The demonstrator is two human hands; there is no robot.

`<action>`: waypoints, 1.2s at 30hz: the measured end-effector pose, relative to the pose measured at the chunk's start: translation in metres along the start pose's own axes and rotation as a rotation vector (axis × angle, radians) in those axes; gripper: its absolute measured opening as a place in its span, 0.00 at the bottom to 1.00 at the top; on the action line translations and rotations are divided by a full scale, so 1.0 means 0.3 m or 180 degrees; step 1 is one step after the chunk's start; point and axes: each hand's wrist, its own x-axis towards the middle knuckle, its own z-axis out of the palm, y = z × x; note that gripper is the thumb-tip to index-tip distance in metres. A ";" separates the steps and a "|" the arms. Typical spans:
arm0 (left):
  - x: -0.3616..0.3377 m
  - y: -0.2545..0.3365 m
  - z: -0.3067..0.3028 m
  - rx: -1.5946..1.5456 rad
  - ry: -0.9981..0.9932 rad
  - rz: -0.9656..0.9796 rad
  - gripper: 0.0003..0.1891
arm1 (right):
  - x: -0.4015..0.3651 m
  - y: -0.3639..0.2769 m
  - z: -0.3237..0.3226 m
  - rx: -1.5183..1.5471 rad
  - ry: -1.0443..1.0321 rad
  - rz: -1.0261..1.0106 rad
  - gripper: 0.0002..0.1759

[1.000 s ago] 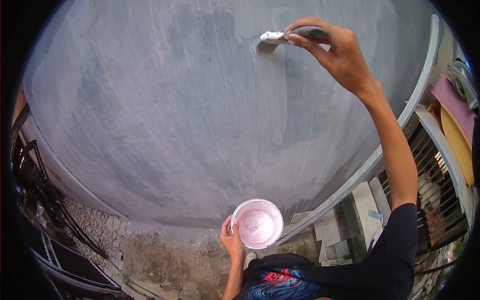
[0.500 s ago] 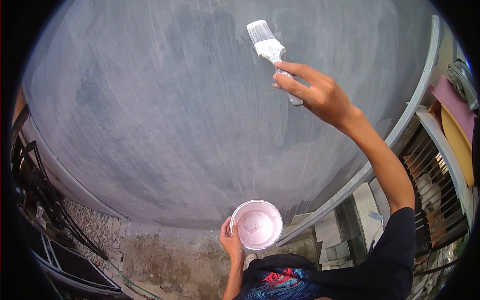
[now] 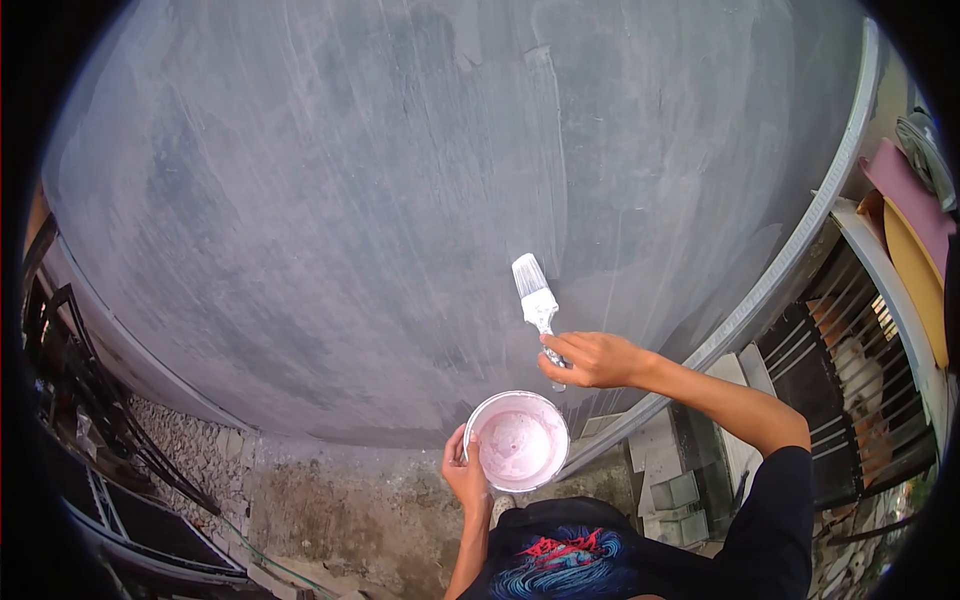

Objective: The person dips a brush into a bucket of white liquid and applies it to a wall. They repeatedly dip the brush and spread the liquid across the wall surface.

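A grey wall (image 3: pixel 400 200) with streaky brush marks fills most of the view. My right hand (image 3: pixel 597 360) pinches the handle of a paint brush (image 3: pixel 537 300), whose white-coated bristles point up against or close to the wall; whether they touch is unclear. Below and to the left of it, my left hand (image 3: pixel 466 468) grips the rim and side of a round white bucket (image 3: pixel 515 440) with pale pink paint inside. A wet-looking strip runs down the wall above the brush.
White trim (image 3: pixel 822 200) edges the wall at the right. Beyond it are a barred metal rack (image 3: pixel 870 400) and pink and yellow sheets (image 3: pixel 915 280). Dark metal frames (image 3: pixel 110 400) and gravel (image 3: pixel 190 450) lie at the lower left, beside a stained concrete floor (image 3: pixel 330 510).
My right hand has come down the wall with the brush, from the upper part to just above the bucket. A fresh vertical streak shows on the wall. The bucket has risen slightly.
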 end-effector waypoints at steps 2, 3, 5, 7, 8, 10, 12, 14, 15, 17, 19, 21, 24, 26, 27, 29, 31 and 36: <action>-0.011 0.005 0.001 -0.0049 0.0002 -0.0038 0.18 | -0.044 -0.044 0.047 0.0192 -0.0034 -0.0023 0.15; -0.014 0.002 -0.002 -0.0046 0.0015 -0.0038 0.18 | -0.071 -0.063 0.067 0.0381 -0.0182 0.0067 0.14; -0.017 -0.010 -0.011 -0.0046 -0.0014 -0.0013 0.18 | -0.114 -0.067 0.096 0.0685 -0.0314 0.0278 0.13; -0.024 -0.014 -0.018 -0.0041 0.0003 -0.0015 0.19 | -0.158 -0.063 0.101 0.0979 -0.0443 0.0492 0.12; -0.026 -0.013 -0.021 -0.0049 0.0029 -0.0008 0.19 | -0.166 -0.040 0.092 0.1108 -0.0384 0.0695 0.12; -0.030 -0.007 -0.024 -0.0055 0.0056 -0.0008 0.19 | -0.147 0.017 0.061 0.1238 -0.0325 0.0880 0.12; -0.032 -0.006 -0.024 -0.0063 0.0073 -0.0023 0.19 | -0.101 0.088 -0.035 0.1117 -0.0036 0.1203 0.12; -0.032 -0.008 -0.022 -0.0058 0.0070 -0.0028 0.19 | -0.030 0.171 -0.150 0.0831 0.0381 0.1294 0.12; -0.033 -0.005 -0.021 -0.0050 0.0068 -0.0036 0.19 | -0.002 0.213 -0.209 0.0733 0.0445 0.1390 0.11; -0.036 0.003 -0.015 -0.0023 0.0031 -0.0015 0.19 | 0.055 0.292 -0.322 0.0493 0.0629 0.1431 0.11; -0.037 0.006 -0.008 -0.0022 0.0016 -0.0012 0.19 | 0.109 0.360 -0.423 0.0214 0.0826 0.1282 0.13; -0.040 0.007 -0.002 -0.0023 0.0002 -0.0017 0.19 | 0.161 0.420 -0.508 -0.0096 0.0996 0.1075 0.13; -0.045 0.010 0.007 0.0024 -0.0016 -0.0027 0.20 | 0.226 0.511 -0.619 -0.0578 0.1209 0.0745 0.15; -0.049 0.015 0.011 -0.0026 -0.0067 -0.0069 0.20 | 0.272 0.533 -0.676 -0.0884 0.1325 0.0532 0.16; -0.050 0.012 0.012 -0.0020 -0.0066 -0.0074 0.20 | 0.306 0.535 -0.698 -0.0987 0.1554 0.0467 0.14; -0.049 0.004 0.007 -0.0018 -0.0037 -0.0030 0.20 | 0.324 0.533 -0.709 -0.1225 0.1853 0.0430 0.14; -0.050 0.001 0.002 -0.0012 -0.0024 -0.0040 0.20 | 0.273 0.552 -0.681 -0.1220 0.1711 0.0379 0.17; -0.046 -0.003 -0.013 0.0020 0.0008 -0.0072 0.19 | 0.127 0.455 -0.444 -0.0980 0.1134 0.0658 0.16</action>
